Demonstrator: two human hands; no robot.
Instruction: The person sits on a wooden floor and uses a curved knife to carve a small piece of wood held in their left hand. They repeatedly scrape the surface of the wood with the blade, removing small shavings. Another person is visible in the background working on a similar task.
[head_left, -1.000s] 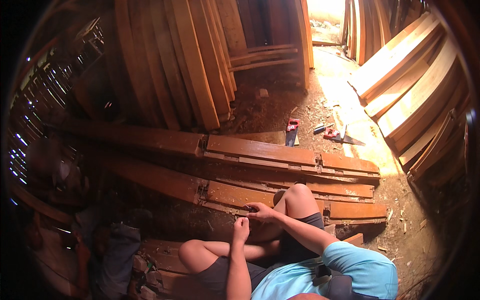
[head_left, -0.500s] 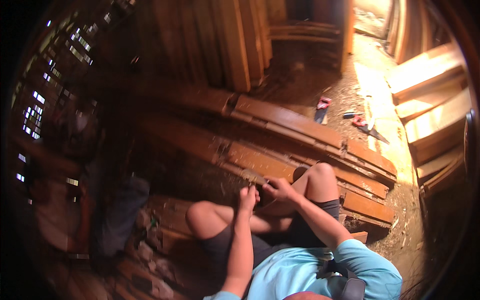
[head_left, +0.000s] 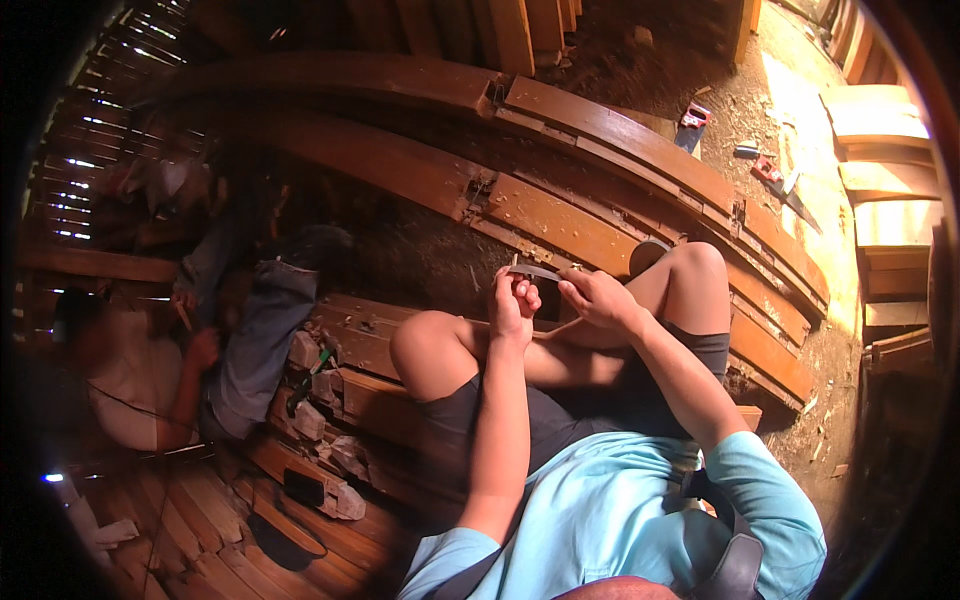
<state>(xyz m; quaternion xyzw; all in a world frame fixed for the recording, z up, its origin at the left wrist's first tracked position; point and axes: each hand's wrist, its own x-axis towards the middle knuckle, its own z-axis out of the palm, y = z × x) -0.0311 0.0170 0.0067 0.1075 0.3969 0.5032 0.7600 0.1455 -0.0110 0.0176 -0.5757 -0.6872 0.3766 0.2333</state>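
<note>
Both of my hands meet above my crossed legs. My right hand (head_left: 600,301) is closed round the near end of a knife (head_left: 537,271), whose thin, slightly curved grey blade reaches left toward my other hand. My left hand (head_left: 515,308) is closed with its fingers curled. A small pale stick (head_left: 514,261) pokes up from its fingertips beside the blade's far end. Most of the stick is hidden in that fist, and the knife's handle is mostly covered by my right hand.
Long brown boards (head_left: 560,220) with slotted joints lie beyond my knees. Red-handled saws (head_left: 694,118) rest on the shaving-strewn floor at right. Another person in jeans (head_left: 262,340) sits at left. Wood offcuts (head_left: 345,500) and stacked planks (head_left: 890,225) lie around.
The view has shifted, so my hands and the boards stand higher in it. The blade shows more clearly between my hands, and both hands stay closed.
</note>
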